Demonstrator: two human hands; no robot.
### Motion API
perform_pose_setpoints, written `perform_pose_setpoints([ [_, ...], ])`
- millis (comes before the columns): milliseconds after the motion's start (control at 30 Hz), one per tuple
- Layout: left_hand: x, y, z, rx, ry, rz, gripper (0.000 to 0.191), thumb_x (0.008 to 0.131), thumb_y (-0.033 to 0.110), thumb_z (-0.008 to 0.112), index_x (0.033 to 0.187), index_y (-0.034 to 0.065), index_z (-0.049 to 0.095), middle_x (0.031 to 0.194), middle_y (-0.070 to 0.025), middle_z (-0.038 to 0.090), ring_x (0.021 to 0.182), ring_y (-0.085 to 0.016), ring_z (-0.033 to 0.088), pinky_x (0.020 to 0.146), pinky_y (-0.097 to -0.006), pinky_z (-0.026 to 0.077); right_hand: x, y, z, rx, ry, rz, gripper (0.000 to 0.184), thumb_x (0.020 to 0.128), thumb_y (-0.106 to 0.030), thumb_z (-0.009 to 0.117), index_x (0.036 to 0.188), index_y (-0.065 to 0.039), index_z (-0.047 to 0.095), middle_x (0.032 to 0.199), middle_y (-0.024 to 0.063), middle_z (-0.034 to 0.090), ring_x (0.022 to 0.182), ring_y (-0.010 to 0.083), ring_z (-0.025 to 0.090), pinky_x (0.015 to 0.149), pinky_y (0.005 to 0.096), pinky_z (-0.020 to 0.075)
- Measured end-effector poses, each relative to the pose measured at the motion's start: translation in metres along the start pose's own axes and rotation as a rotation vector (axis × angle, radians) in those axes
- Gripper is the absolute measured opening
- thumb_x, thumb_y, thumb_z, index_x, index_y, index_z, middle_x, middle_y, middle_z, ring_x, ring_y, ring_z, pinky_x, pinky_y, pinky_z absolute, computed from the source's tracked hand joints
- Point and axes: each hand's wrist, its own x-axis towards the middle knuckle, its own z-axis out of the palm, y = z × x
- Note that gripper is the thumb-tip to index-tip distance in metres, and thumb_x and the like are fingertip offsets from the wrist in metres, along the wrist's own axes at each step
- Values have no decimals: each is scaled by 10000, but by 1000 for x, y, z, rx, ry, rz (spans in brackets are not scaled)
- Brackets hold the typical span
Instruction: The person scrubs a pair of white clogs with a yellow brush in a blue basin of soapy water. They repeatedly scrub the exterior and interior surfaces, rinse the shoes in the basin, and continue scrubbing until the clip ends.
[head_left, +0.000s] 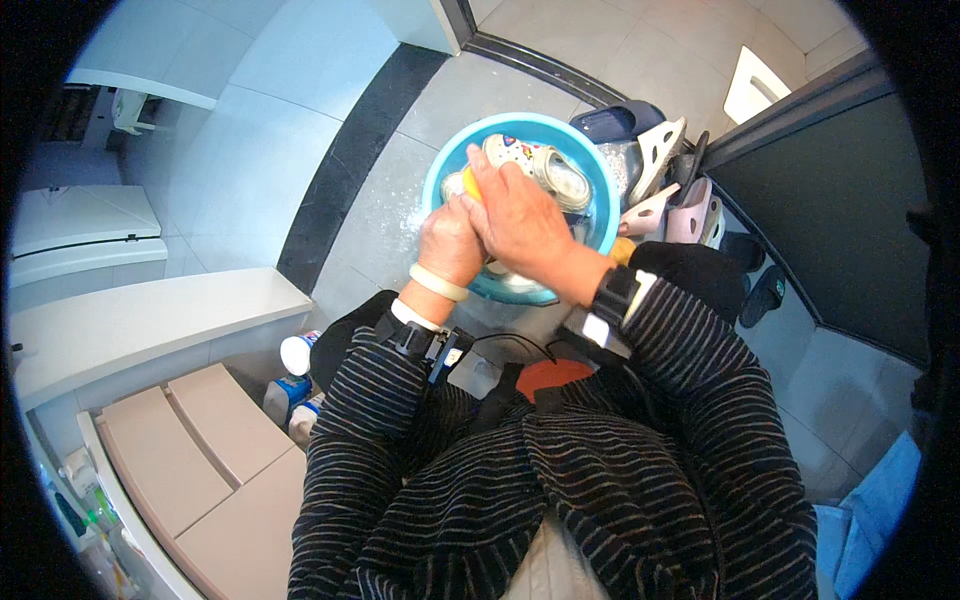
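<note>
A light-blue plastic basin (609, 187) stands on the tiled floor, with several pale clog shoes inside. One white clog (561, 177) with colourful charms lies at the basin's far side. Over the basin's left part, my right hand (517, 217) is closed around a small yellow object (471, 184), too covered to tell what it is. My left hand (452, 238) is pressed against my right hand just below; its fingers are mostly hidden, and what it grips cannot be seen. Another pale clog (452, 186) shows partly beside the yellow object.
Right of the basin are a dark blue slipper (619, 121), a white clog (660, 159) and pink slippers (688, 214), near a dark door panel (832, 217). Bottles (286, 396) stand at the left by a beige drawer cabinet (202, 442). A blue cloth (874, 495) lies at lower right.
</note>
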Motion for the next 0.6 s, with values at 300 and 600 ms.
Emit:
perform_pose_setpoints([
  [300, -9, -5, 2, -2, 0, 94, 241, 778, 118, 737, 940, 30, 581, 725, -208, 666, 643, -406, 674, 603, -493, 558, -4, 0, -4, 111, -67, 94, 523, 1017, -294, 502, 1428, 17, 415, 1107, 335, 608, 979, 495, 640, 833, 555, 534],
  [600, -11, -4, 3, -12, 10, 98, 241, 795, 150, 740, 936, 25, 589, 715, -204, 660, 646, -403, 672, 588, -485, 552, -11, 8, 4, 113, -16, 47, 558, 1000, -257, 517, 1466, 28, 403, 1124, 343, 601, 909, 472, 637, 830, 560, 534],
])
